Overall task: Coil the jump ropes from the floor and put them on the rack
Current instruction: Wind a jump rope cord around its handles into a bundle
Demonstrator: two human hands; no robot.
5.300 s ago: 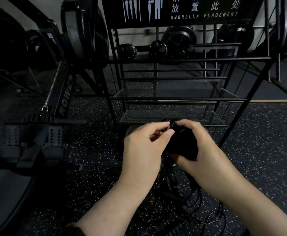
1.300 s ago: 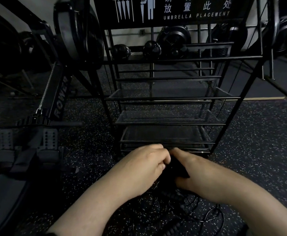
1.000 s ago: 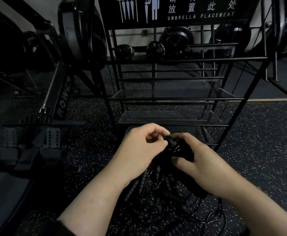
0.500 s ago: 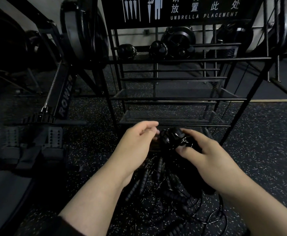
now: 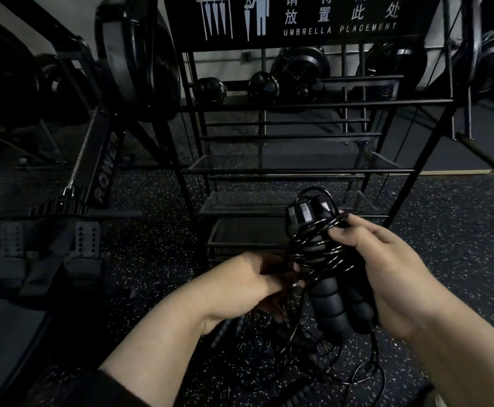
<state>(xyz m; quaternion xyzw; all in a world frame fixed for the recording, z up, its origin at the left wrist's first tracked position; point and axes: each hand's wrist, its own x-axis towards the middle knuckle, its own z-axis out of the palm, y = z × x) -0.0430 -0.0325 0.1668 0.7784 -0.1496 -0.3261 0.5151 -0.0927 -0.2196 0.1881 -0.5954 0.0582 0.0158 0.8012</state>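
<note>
The right hand [image 5: 392, 277] grips 2 black jump-rope handles [image 5: 330, 292] wound with cord [image 5: 319, 248], in front of the rack [image 5: 286, 171]. The left hand [image 5: 239, 286] pinches the cord just beside them, above more ropes [image 5: 327, 359] tangled on the floor [image 5: 151, 230].

I see a glossy black rope [image 5: 319, 245] wound round matte black ribbed handles [image 5: 332, 304]. The rack [image 5: 283, 171] is black wire and mesh, its sign [image 5: 298, 19] black with white lettering and pale pictograms. The floor [image 5: 445, 230] is black, flecked white. "ROWER" reads grey on the black rower [image 5: 104, 168].
</note>
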